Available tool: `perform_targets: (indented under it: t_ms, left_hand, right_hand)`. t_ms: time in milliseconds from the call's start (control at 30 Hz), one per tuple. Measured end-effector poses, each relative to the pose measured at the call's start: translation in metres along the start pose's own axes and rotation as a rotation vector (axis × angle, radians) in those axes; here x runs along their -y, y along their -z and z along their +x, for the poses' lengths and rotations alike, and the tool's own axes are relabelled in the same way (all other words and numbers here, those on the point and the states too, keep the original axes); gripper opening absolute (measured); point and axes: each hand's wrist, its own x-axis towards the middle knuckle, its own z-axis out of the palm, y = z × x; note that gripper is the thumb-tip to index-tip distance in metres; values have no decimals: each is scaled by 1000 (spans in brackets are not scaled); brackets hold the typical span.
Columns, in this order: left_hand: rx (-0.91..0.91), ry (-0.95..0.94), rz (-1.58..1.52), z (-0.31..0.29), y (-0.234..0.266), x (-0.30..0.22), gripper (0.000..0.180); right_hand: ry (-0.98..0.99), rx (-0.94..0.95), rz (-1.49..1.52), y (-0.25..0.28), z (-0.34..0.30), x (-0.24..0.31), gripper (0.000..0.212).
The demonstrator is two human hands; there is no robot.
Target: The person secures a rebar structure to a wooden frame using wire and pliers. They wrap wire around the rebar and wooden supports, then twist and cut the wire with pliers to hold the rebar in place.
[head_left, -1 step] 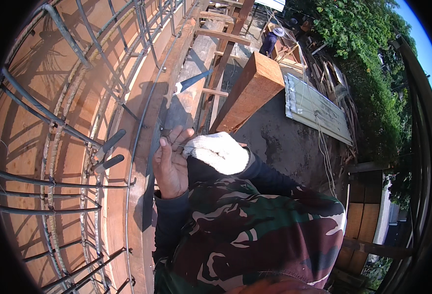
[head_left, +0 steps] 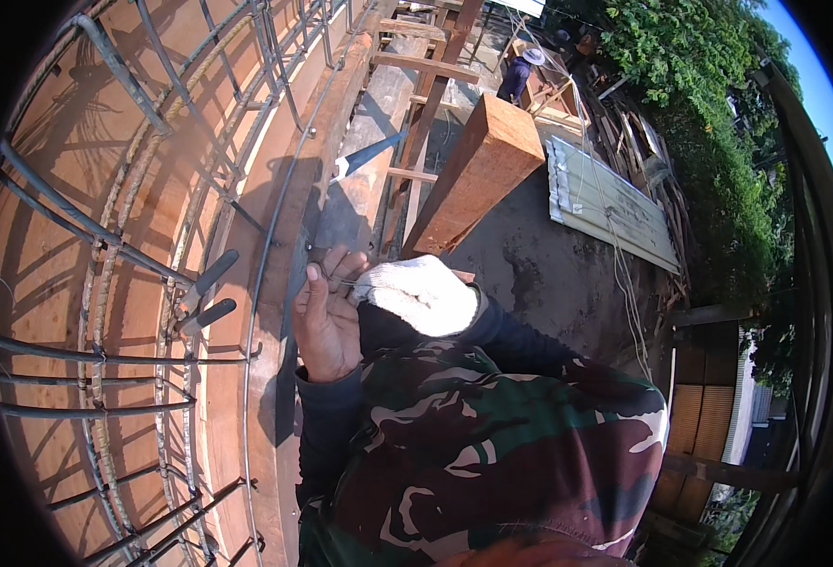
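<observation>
My left hand is bare, palm turned up and fingers apart. Thin wire runs across its fingers toward my right hand. That hand wears a white knitted glove and is closed around the wire; its fingertips are partly hidden. Left of my hands, a hand tool with two dark grips hangs in the steel bars, its head hard to make out. The tied rebar cage stands against a plywood panel. A timber beam runs beside my left forearm.
A thick timber post rises just beyond my right hand. A blue and white object lies on a plank. Farther off are a pale corrugated sheet, hanging cords and a person in a hat.
The view has shifted very slightly. My hands and the wire hold nearly the same pose.
</observation>
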Motion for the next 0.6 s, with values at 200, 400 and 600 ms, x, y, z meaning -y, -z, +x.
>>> perform_targets:
  t_ms: [200, 400, 600]
  left_hand:
    - [-161, -255, 576, -4, 25, 17, 26]
    - [-135, -347, 946, -6, 43, 28, 26]
    - [-50, -347, 122, -15, 46, 16, 29]
  right_hand:
    - [-289, 68, -327, -14, -29, 3, 19]
    - [-243, -5, -800, -16, -64, 12, 11]
    - [94, 39, -759, 31, -55, 30, 11]
